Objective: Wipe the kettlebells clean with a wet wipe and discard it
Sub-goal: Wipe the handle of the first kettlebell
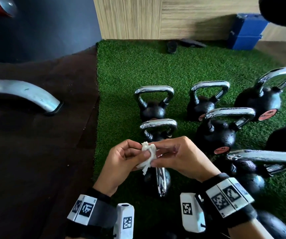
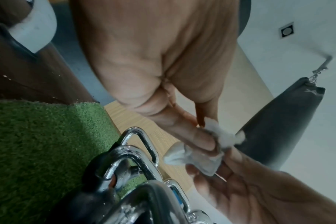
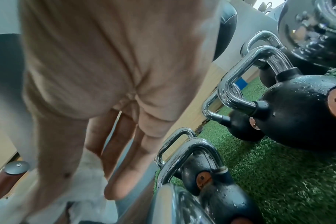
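A person's two hands meet above a cluster of kettlebells on green artificial turf [image 1: 121, 69]. To the left of the hands lies dark brown floor matting [image 1: 35, 152], bare of weights, with a curved metal machine foot [image 1: 26, 95] resting on it well away; the turf's straight edge runs just left of the left hand [image 1: 121, 161]. That hand's thumb and fingers pinch a crumpled white wet wipe [image 1: 147, 157], and the right hand [image 1: 180, 157] pinches the same wipe from the other side, so the wad sits between the two sets of fingertips. Directly below the hands a chrome kettlebell handle [image 1: 162, 181] shows; just beyond them stands a small kettlebell [image 1: 157, 130], with another kettlebell behind it [image 1: 153, 102]. To the right of the right hand the weights crowd close together, among them a larger kettlebell with an orange label [image 1: 223, 133], beaded with droplets. Beyond the group, open turf stretches to a wood-panelled wall [image 1: 156, 18], where a blue box [image 1: 245, 31] stands at the far right.
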